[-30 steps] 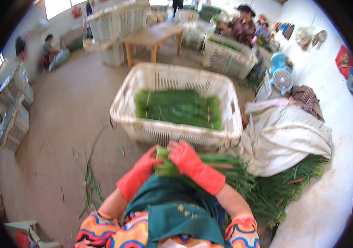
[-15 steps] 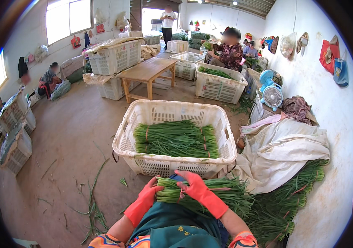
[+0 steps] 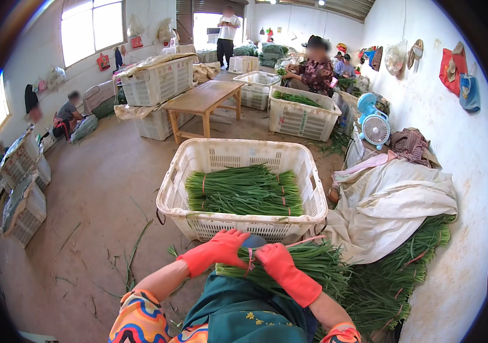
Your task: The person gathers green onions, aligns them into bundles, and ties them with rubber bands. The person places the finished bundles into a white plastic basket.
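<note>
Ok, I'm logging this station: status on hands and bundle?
Left hand across the green bundle. Right hand closed over it. Pink band between the hands. Crate just beyond.

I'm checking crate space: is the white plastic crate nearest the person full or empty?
Partly full: in the white plastic crate, long green leafy bundles lie lower than its rim, leaving space above.

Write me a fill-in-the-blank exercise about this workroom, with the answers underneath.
1. The left hand and right hand, both in coral-red rubber ____, touch a bundle of long green leaves.
2. Ahead, banded green bundles lie ____ (inside or under) the large white slatted plastic crate.
3. A rumpled off-white cloth partly covers more leaves on the wearer's ____ side.
4. A light-blue electric ____ with a round grille stands near the white wall.

Missing words: gloves; inside; right; fan.
</note>
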The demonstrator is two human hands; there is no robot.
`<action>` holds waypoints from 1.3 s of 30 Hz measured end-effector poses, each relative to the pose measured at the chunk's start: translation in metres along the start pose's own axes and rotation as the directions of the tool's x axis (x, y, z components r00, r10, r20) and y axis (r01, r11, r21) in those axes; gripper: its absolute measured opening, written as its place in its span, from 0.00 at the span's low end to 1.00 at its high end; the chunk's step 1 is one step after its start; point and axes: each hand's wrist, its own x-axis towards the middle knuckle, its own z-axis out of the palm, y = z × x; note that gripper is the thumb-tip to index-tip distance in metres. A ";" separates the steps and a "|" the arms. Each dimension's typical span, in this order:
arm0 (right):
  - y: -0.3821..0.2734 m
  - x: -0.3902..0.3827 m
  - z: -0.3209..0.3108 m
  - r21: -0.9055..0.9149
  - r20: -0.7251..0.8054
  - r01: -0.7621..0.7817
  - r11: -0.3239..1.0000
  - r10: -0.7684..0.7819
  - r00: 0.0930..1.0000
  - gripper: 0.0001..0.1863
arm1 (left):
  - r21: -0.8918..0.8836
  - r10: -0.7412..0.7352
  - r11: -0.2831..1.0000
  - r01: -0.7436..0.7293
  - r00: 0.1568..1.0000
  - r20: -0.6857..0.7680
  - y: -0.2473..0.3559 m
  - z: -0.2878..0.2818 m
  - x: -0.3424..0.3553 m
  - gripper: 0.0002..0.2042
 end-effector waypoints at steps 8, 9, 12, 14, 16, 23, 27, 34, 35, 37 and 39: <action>-0.033 0.010 -0.067 0.101 0.610 -0.392 0.915 0.255 0.751 0.10 | -0.097 0.028 0.995 0.009 0.925 0.380 0.000 0.013 0.025 0.49; -0.028 0.002 -0.073 0.255 0.554 -0.416 0.873 0.220 0.803 0.10 | -0.072 0.016 0.997 0.011 0.932 0.363 0.006 0.015 0.025 0.48; -0.026 -0.007 -0.057 0.862 0.374 -0.445 0.243 0.287 0.882 0.13 | -0.103 0.020 0.995 0.009 0.960 0.278 0.016 0.016 0.015 0.40; -0.034 -0.004 -0.044 0.901 0.425 -0.333 -0.278 0.413 0.806 0.17 | -0.005 0.037 0.999 -0.037 0.986 0.160 0.016 0.011 0.013 0.39; -0.029 0.003 -0.025 0.885 0.428 -0.229 -0.405 0.516 0.742 0.18 | 0.088 0.056 0.994 -0.058 0.998 0.029 0.020 0.010 0.019 0.39; -0.022 0.000 0.000 0.879 0.434 -0.136 -0.457 0.650 0.623 0.14 | 0.302 0.134 0.953 -0.015 0.916 -0.379 0.030 0.033 0.036 0.49; -0.070 -0.032 0.011 0.832 0.555 -0.346 -0.435 0.679 0.481 0.13 | 0.141 -0.041 0.988 0.055 0.994 -0.101 0.036 0.047 0.023 0.51; -0.076 -0.042 0.002 0.792 0.606 -0.166 -0.587 0.725 0.329 0.15 | 0.059 -0.115 0.991 0.122 0.987 -0.113 0.063 0.094 0.020 0.42; -0.075 -0.037 -0.002 0.781 0.614 -0.131 -0.610 0.713 0.339 0.15 | 0.085 -0.097 0.990 0.114 0.978 -0.185 0.058 0.106 0.021 0.40; -0.072 -0.025 -0.018 0.752 0.634 -0.070 -0.656 0.690 0.350 0.15 | 0.118 -0.084 0.987 0.110 0.975 -0.204 0.057 0.113 0.017 0.34; -0.080 -0.014 -0.041 0.785 0.617 -0.194 -0.589 0.709 0.341 0.15 | 0.102 -0.109 0.986 0.131 0.975 -0.192 0.058 0.115 0.018 0.34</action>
